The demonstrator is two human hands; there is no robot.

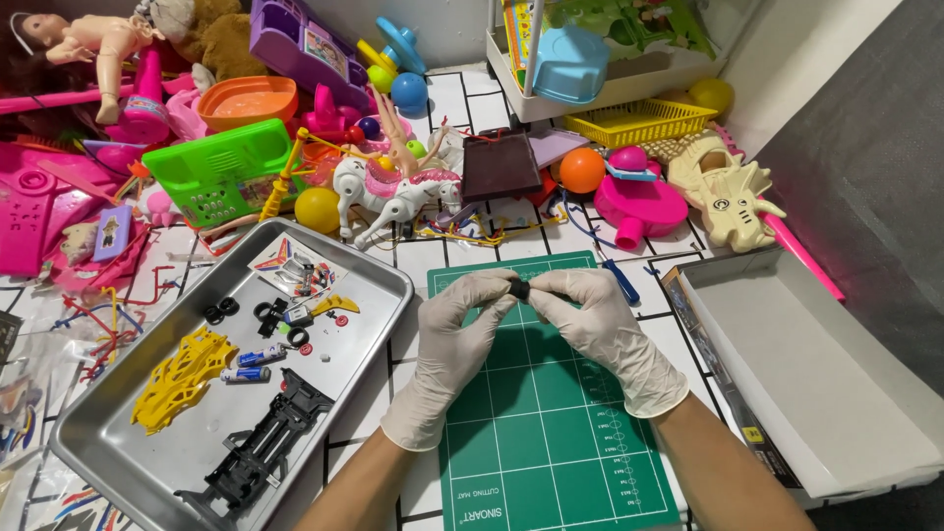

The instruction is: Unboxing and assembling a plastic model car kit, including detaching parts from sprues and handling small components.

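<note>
Both hands wear white gloves and meet over a green cutting mat (551, 433). My left hand (454, 339) and my right hand (600, 329) pinch one small black round part (518, 288) between their fingertips; it looks like a small tyre. To the left stands a metal tray (118, 433) holding a yellow toy-car body shell (182, 379), a black chassis (261, 447), two small batteries (251, 366), several loose black tyres (221, 310) and a sticker sheet (290, 265).
An open white cardboard box (816, 374) lies at the right. Behind the mat is a heap of toys: a white toy horse (393, 197), balls, a green plastic toy (221, 167), a doll (88, 44), a pink pan (639, 206), a yellow basket (639, 120).
</note>
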